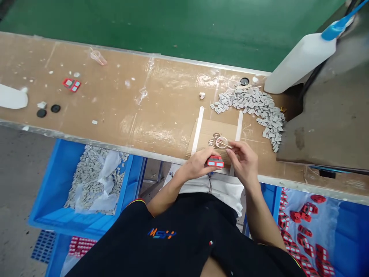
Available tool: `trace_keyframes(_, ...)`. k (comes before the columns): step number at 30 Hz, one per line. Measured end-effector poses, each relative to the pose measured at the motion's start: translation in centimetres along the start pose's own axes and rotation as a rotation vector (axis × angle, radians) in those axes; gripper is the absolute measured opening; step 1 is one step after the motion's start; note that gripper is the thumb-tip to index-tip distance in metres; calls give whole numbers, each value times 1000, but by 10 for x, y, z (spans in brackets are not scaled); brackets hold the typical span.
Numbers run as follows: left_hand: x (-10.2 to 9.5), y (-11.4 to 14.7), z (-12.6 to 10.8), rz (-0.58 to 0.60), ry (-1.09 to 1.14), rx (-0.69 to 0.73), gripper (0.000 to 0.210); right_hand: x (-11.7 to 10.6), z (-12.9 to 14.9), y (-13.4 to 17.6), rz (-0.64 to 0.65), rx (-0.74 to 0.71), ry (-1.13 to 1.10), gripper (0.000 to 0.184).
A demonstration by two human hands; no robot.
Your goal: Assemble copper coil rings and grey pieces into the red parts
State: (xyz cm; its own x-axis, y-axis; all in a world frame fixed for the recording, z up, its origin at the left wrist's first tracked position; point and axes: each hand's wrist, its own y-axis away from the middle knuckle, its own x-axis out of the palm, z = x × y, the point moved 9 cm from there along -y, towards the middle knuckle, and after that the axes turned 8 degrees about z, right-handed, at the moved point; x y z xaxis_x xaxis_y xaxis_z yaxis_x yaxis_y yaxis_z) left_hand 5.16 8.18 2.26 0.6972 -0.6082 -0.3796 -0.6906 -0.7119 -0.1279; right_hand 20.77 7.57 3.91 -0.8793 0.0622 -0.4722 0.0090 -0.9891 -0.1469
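Now the left hand (pixel 196 164) pinches a red piece (pixel 215 159) near the right hand (pixel 245 159), pinching a stick (pixel 226 144).

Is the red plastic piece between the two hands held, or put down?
Held: the left hand grips the red plastic piece by one end.

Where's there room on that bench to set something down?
The bench between the clear scrap and the cardboard looks nearly bare. Crowded: grey pieces beside the blue-tipped bottle, and around the left hand and right hand.
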Motion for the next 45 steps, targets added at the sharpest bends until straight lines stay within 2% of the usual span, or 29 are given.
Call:
trace_keyframes(1, 0, -2, -2, -10, 1, 24, 19, 1, 6, -4, -17, -46, 51, 12)
trace_keyframes(4, -2, -5, -5, -23, 5, 56, 19, 0, 12, -9, -83, -97, 90, 14)
trace_keyframes(8, -3, -5, -4, 3, -4, 61, 24, -4, 8, -10, -123, -89, 34, 11)
trace_keyframes(12, -1, -5, 1, 6, -31, 4, 16, -8, 2, -12, -207, -59, -52, 10)
trace_keyframes(14, 0, -4, 2, 1, -38, -19, 13, -7, -1, -12, -203, -21, -103, 11)
trace_keyframes(20, 2, -3, 2, -34, -74, -38, 12, -20, 11, 14, -224, 28, -153, 14)
trace_keyframes(25, 4, -2, 4, -32, -65, -59, 12, -18, 16, 32, -133, 33, -75, 12)
trace_keyframes(34, 5, -1, 6, -10, -77, -56, 12, -2, 16, 31, -62, 19, -56, 11)
trace_keyframes(41, 3, -2, 3, -26, -67, -24, 12, -5, 39, 31, -85, -141, 91, 9)
trace_keyframes(45, 5, -2, 4, -5, -75, -49, 12, -2, 41, 31, -62, -147, 150, 11)
